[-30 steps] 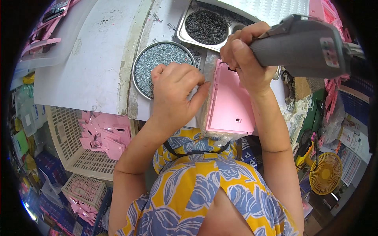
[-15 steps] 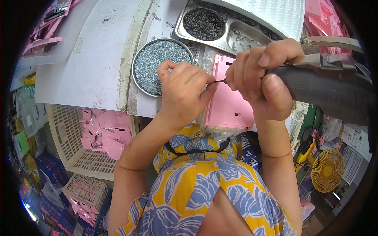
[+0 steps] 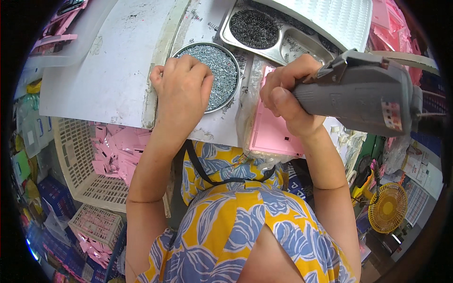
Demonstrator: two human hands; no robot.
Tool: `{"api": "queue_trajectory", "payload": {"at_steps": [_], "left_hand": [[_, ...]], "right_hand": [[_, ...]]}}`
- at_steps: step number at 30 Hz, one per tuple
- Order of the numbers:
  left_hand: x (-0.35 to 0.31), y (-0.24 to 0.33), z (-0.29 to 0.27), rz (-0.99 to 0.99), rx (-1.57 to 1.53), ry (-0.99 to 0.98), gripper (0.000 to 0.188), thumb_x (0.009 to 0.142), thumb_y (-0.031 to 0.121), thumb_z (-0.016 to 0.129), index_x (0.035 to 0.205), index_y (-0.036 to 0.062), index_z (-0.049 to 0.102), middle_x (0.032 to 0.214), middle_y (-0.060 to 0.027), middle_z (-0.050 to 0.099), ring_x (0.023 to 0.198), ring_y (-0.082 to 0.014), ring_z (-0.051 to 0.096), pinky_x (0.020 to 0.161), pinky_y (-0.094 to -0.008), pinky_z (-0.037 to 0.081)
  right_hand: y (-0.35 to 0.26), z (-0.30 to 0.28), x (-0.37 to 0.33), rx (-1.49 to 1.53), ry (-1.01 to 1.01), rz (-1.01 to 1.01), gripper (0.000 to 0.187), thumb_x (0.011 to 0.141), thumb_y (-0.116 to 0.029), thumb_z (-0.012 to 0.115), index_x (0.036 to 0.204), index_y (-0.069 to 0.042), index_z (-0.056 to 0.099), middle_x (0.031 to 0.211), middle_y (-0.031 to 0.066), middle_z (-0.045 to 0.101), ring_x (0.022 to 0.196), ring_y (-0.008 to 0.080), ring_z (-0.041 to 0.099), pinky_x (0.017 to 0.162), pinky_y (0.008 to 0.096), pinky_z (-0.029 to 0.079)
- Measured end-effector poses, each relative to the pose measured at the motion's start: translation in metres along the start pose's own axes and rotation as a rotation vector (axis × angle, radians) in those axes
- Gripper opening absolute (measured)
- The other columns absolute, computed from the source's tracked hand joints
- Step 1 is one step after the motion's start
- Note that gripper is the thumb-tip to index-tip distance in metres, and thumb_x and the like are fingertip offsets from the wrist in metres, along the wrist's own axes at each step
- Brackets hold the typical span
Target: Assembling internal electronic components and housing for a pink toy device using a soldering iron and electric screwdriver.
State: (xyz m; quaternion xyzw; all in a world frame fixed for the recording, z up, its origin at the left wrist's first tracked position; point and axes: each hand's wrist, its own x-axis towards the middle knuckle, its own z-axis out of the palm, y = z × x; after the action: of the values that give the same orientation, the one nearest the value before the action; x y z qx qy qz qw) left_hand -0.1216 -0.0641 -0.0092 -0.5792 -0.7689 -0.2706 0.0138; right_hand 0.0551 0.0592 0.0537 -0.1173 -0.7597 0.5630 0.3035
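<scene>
My right hand (image 3: pixel 292 96) is closed around a dark grey electric screwdriver (image 3: pixel 354 94), its body pointing off to the right. Below that hand lies a pink plastic panel (image 3: pixel 273 132) on clear plastic wrap, partly covered by the hand. My left hand (image 3: pixel 181 87) is curled over the left side of a round metal tin (image 3: pixel 237 89) filled with small silvery screws (image 3: pixel 219 70). Its fingertips point down and are hidden, so whatever they pinch does not show. The screwdriver's tip is hidden behind my right hand.
Behind the tin stands a metal tray (image 3: pixel 278 53) with dark springs (image 3: pixel 255 29); loose springs lie around it. A white textured tray (image 3: pixel 325 19) is at the back. A beige crate (image 3: pixel 71 160) of pink parts sits lower left, a yellow fan (image 3: pixel 388 207) lower right.
My left hand has moved left, away from the screwdriver's tip to the tin of screws. My right hand has shifted slightly left with the screwdriver, whose body has tilted.
</scene>
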Motion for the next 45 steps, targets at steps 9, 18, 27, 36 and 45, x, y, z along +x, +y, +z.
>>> {"api": "queue_trajectory", "payload": {"at_steps": [9, 18, 27, 36, 45], "left_hand": [[-0.005, 0.038, -0.006, 0.237, -0.359, -0.045, 0.011, 0.08, 0.017, 0.076, 0.081, 0.0132, 0.066, 0.09, 0.0017, 0.065, 0.091, -0.0194, 0.058, 0.086, -0.0423, 0.031], [-0.018, 0.063, -0.007, 0.175, -0.605, -0.059, 0.011, 0.077, 0.015, 0.079, 0.085, 0.0149, 0.071, 0.083, 0.0036, 0.069, 0.085, -0.0158, 0.061, 0.087, -0.0408, 0.03], [-0.023, 0.062, -0.028, 0.16, -0.568, -0.046, 0.043, 0.074, 0.015, 0.076, 0.115, 0.0098, 0.065, 0.117, -0.0073, 0.066, 0.107, -0.0255, 0.059, 0.1, -0.044, 0.032], [-0.02, 0.031, -0.016, 0.086, -0.594, 0.042, 0.038, 0.075, 0.005, 0.061, 0.113, 0.0068, 0.066, 0.115, -0.0109, 0.065, 0.111, -0.0307, 0.06, 0.099, -0.0436, 0.04], [0.056, 0.107, 0.08, 0.612, -0.309, 0.061, 0.02, 0.083, 0.021, 0.062, 0.087, 0.0084, 0.077, 0.119, -0.007, 0.064, 0.122, -0.0276, 0.053, 0.1, -0.0563, 0.038]], "right_hand": [[-0.017, -0.016, 0.011, 0.417, -0.021, -0.142, 0.026, 0.097, -0.025, 0.058, 0.112, -0.007, 0.048, 0.056, -0.0011, 0.043, 0.048, 0.0128, 0.043, 0.047, 0.0319, 0.042], [-0.045, -0.01, -0.008, 0.441, 0.005, -0.124, 0.025, 0.096, -0.026, 0.062, 0.105, -0.009, 0.046, 0.057, -0.0018, 0.047, 0.046, 0.0118, 0.045, 0.047, 0.0306, 0.044], [-0.045, 0.006, -0.039, 0.552, 0.041, -0.023, 0.027, 0.092, -0.015, 0.067, 0.102, -0.005, 0.044, 0.063, 0.0048, 0.052, 0.053, 0.014, 0.05, 0.052, 0.0318, 0.046], [-0.033, 0.02, -0.064, 0.248, -0.133, -0.061, 0.018, 0.086, -0.001, 0.064, 0.09, -0.006, 0.047, 0.059, 0.0072, 0.053, 0.047, 0.0194, 0.052, 0.047, 0.0351, 0.046], [-0.049, 0.01, -0.051, 0.357, -0.167, -0.054, 0.02, 0.086, -0.017, 0.07, 0.093, -0.008, 0.054, 0.059, 0.0022, 0.054, 0.047, 0.0153, 0.052, 0.044, 0.0294, 0.041]]}}
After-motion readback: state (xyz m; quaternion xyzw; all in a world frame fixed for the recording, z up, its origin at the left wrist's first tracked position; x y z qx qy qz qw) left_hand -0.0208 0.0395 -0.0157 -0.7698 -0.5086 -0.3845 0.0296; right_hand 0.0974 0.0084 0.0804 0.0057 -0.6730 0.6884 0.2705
